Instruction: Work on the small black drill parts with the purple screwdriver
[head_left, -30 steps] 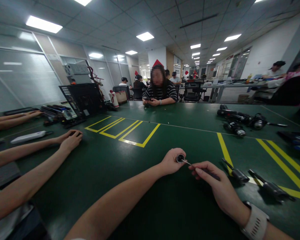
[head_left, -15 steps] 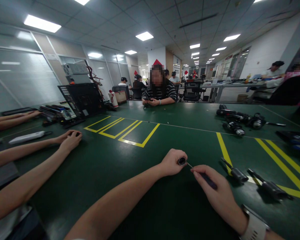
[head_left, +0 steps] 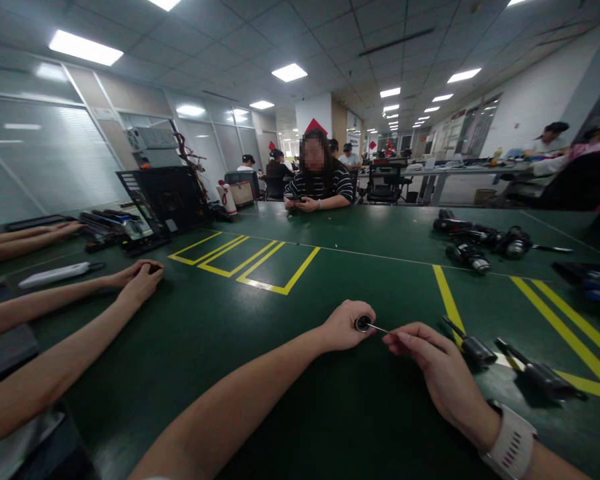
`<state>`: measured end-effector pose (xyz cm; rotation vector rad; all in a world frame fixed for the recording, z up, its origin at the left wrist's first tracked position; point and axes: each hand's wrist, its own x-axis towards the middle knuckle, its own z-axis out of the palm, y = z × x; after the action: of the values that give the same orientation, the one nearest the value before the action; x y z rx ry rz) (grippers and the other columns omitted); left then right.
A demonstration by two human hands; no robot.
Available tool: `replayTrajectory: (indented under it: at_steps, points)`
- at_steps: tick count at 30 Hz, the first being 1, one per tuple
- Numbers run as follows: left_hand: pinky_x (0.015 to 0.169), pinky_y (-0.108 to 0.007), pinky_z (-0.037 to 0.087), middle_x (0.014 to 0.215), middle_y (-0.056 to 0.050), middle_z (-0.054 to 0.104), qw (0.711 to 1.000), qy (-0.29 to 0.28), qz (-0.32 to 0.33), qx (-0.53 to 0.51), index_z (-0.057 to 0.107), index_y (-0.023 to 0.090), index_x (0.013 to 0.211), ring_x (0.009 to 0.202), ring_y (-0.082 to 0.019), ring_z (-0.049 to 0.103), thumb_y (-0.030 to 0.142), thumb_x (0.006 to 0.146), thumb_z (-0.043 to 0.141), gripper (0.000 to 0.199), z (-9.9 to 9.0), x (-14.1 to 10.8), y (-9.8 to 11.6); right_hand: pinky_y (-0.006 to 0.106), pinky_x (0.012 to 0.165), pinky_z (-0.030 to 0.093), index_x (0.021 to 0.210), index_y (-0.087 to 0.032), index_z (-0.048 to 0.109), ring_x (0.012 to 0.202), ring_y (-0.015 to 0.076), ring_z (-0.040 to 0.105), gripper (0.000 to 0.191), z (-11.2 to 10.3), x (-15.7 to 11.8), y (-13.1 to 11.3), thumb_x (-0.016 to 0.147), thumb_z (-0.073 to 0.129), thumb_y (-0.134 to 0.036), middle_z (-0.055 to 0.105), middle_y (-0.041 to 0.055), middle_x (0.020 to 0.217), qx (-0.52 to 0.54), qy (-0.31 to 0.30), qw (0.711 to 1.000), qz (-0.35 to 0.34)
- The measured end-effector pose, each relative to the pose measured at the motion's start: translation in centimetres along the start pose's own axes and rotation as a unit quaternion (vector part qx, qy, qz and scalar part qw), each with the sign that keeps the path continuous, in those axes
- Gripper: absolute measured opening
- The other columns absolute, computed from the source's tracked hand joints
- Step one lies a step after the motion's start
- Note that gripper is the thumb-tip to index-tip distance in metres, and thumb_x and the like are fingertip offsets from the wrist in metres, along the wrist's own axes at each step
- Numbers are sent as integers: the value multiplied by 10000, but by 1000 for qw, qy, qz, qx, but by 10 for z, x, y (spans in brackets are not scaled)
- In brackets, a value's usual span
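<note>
My left hand is closed around a small round dark part with a metallic rim; its open end faces me and the rest is hidden in my fist. My right hand pinches a screwdriver with a thin metal shaft. The shaft's tip reaches into the opening of the round part, and the handle is hidden behind my fingers. To the right of my right hand lie a black cylindrical part with a narrow stem and a second similar part.
The green table carries yellow tape lines. Black metal parts lie at far right. A co-worker's hands rest at left near a white power strip. A person in stripes sits opposite.
My right hand has shifted its grip and turned, so the dark screwdriver handle seen before is now hidden. The round part has tilted slightly towards me in my left hand.
</note>
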<state>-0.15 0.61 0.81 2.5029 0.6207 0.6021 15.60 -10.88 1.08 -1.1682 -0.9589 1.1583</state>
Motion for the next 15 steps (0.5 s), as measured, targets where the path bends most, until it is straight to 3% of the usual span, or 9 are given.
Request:
replayTrajectory:
  at_steps: [4,11,15]
  points:
    - [690,-239,407,721,21,542,1000,0,-6,-28,520,147,724,657,-99,509,216,755,629,132,0,0,2,372,734,479,755,-182,687,782,228,624,164,0,0,0,744,657,-343,702,66,801,25,-4,1000,1]
    - [728,-255,408,742,24,557,999,12,-26,27,540,159,769,701,-113,530,230,764,617,105,4,-1,-2,387,745,452,810,-205,686,842,257,607,217,-1,-7,1,784,590,-398,689,52,816,-167,7,984,-62]
    - [753,-266,394,726,29,555,999,16,4,40,542,161,756,701,-114,535,223,765,611,94,5,-1,-4,383,727,448,793,-203,689,821,257,607,221,0,-8,-3,780,583,-396,686,50,800,-188,-3,981,-54]
